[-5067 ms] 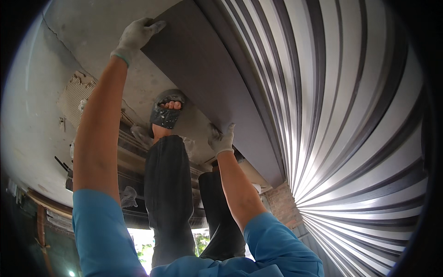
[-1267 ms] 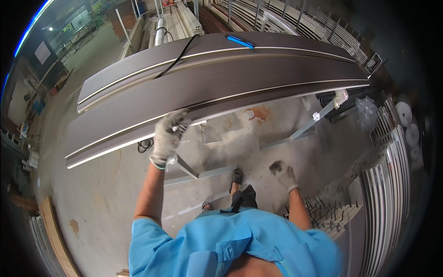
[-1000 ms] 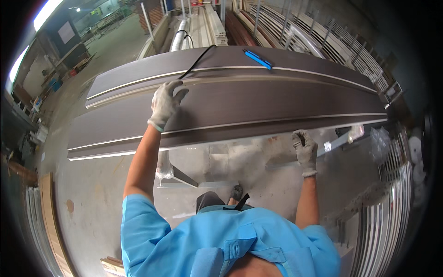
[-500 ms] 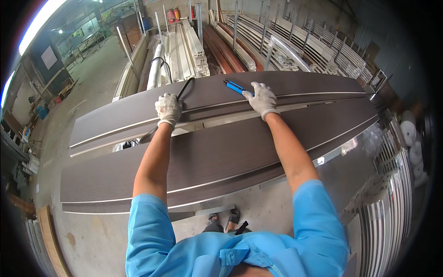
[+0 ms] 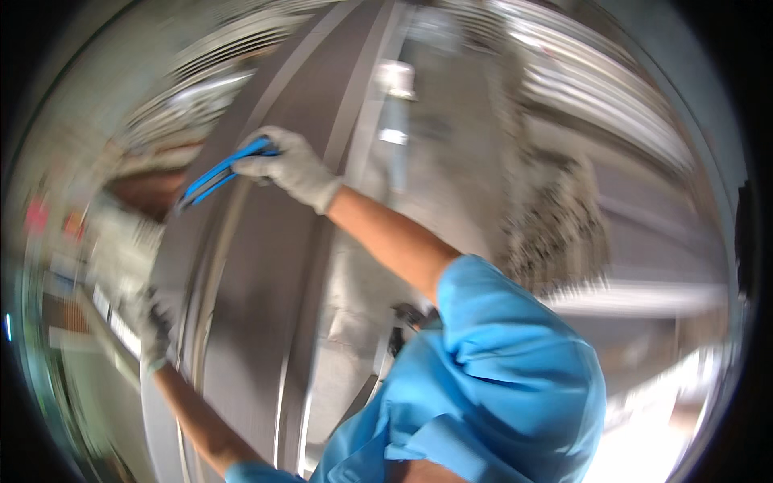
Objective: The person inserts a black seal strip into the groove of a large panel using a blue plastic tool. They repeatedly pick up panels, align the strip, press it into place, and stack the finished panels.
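Dark grey, ribbed sheet-metal panels [image 5: 258, 306] fill the left half of the blurred frame, long strips running from the near edge up to the far side and lying one beside the other. A gloved right hand [image 5: 291, 165] reaches out over their far end, fingers clenched around a slim bright-blue hand tool [image 5: 221, 171], possibly a utility knife, though motion blur hides its tip. That tool sits at the hand's left side, just above the panel's surface; whether it touches the metal cannot be told. The right arm is stretched nearly straight, bare forearm rising from a light-blue work shirt sleeve [image 5: 499, 354] at near right. At the near left, the gloved left hand [image 5: 153, 330] rests on the outer edge of the panels, arm extended low along them; whether those fingers grip the edge or merely press on it cannot be told. As far as the frame shows, the panels are laid flat and the tool is in hand, so the work with it on the metal looks barely begun, with nothing visibly cut or marked. Beyond lies a blurred concrete workshop floor [image 5: 451, 129].
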`<action>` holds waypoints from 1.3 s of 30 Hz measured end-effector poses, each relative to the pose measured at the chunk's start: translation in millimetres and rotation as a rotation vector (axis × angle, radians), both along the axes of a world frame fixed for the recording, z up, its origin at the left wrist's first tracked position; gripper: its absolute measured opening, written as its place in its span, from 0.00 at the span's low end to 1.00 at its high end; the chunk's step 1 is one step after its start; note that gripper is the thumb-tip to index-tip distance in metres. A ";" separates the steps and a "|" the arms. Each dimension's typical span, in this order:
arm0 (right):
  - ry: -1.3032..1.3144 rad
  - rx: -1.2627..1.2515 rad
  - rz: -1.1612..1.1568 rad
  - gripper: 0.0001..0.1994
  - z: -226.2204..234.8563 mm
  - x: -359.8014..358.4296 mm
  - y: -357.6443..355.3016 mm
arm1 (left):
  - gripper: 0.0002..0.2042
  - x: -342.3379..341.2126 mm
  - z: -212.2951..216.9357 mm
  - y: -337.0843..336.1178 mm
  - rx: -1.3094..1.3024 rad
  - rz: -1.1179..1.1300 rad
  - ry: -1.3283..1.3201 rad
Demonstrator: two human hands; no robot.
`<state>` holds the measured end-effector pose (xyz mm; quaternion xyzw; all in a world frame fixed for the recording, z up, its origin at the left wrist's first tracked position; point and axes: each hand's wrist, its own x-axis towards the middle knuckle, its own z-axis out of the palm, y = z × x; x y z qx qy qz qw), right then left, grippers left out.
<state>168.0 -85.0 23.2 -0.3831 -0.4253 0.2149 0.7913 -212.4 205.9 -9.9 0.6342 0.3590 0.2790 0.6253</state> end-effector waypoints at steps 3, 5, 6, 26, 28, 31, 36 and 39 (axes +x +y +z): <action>0.194 0.157 -0.227 0.11 2.3 22.0 -98.9 | 0.25 61.4 47.0 -5.0 0.043 -0.154 -0.151; 0.358 0.214 -0.328 0.13 -13.1 33.1 -156.0 | 0.22 92.0 77.4 -30.4 0.060 0.013 -0.299; 0.388 0.198 -0.366 0.13 -21.8 26.3 -178.1 | 0.20 111.0 86.2 -44.9 -0.018 0.057 -0.427; -0.204 -0.363 0.139 0.13 -78.1 81.8 -277.2 | 0.16 267.9 18.8 -377.2 0.311 -0.887 0.612; -0.576 -0.503 0.165 0.15 -90.7 80.7 -271.0 | 0.15 290.5 17.3 -384.8 0.325 -0.907 0.664; -0.308 -0.461 0.342 0.19 -132.4 87.6 -283.1 | 0.15 314.5 20.3 -387.4 0.445 -0.849 0.584; -0.302 -0.812 0.274 0.18 -175.3 122.2 -300.8 | 0.15 343.4 30.4 -382.4 0.429 -0.744 0.557; -0.479 -0.770 -0.056 0.17 -180.6 163.0 -313.1 | 0.15 359.0 31.2 -378.6 0.375 -0.673 0.541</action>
